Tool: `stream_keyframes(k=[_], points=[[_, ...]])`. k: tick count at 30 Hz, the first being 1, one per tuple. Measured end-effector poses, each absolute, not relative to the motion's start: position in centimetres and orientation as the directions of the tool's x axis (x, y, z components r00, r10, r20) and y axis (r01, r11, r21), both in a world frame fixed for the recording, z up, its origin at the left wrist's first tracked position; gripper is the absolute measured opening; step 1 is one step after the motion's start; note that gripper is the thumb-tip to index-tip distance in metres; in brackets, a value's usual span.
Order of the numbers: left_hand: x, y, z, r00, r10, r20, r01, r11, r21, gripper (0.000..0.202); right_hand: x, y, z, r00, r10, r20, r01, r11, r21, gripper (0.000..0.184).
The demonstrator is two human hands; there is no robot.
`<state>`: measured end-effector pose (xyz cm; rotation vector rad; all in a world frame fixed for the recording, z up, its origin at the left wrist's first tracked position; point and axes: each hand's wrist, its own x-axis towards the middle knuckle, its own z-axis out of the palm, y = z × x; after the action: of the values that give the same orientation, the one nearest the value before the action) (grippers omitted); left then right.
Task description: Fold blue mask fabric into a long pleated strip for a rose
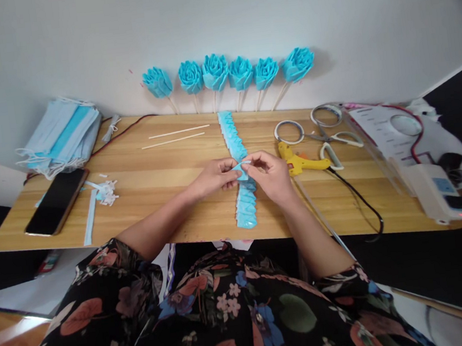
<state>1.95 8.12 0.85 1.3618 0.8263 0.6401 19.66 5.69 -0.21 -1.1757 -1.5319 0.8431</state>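
A long row of folded blue petal pieces point(232, 133) runs from the back of the wooden table point(169, 214) to its front edge. My left hand point(213, 176) and my right hand point(270, 172) meet over the middle of this row. Both pinch one small blue folded piece point(242, 166) between their fingertips, just above the row. Several finished blue fabric roses on sticks point(215, 73) lean against the white wall behind.
Two bare wooden sticks point(176, 135) lie left of the row. A yellow glue gun point(300, 160), tape ring point(289, 131) and scissors point(334, 140) sit at right. A stack of blue face masks point(62, 135), a phone point(57, 201) and cut scraps point(102, 191) lie at left.
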Motion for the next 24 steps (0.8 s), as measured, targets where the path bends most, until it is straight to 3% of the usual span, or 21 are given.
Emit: stream_keyframes(k=[6, 10, 24], points=[[1.9, 8.2, 0.73, 0.591, 0.795, -0.138, 0.0, 0.171, 0.985, 0.018, 19.48, 5.41, 0.01, -0.054, 0.869, 0.491, 0.482, 0.454, -0.75, 0.006], [1.93, 8.22, 0.57, 0.582, 0.796, -0.164, -0.073, 0.252, 0.965, 0.017, 19.64, 5.37, 0.03, -0.116, 0.805, 0.582, 0.527, 0.547, -0.651, 0.01], [2.0, 8.11, 0.72, 0.585, 0.797, -0.149, -0.157, 0.292, 0.944, 0.024, 19.91, 5.54, 0.03, -0.179, 0.782, 0.597, 0.533, 0.588, -0.609, 0.025]])
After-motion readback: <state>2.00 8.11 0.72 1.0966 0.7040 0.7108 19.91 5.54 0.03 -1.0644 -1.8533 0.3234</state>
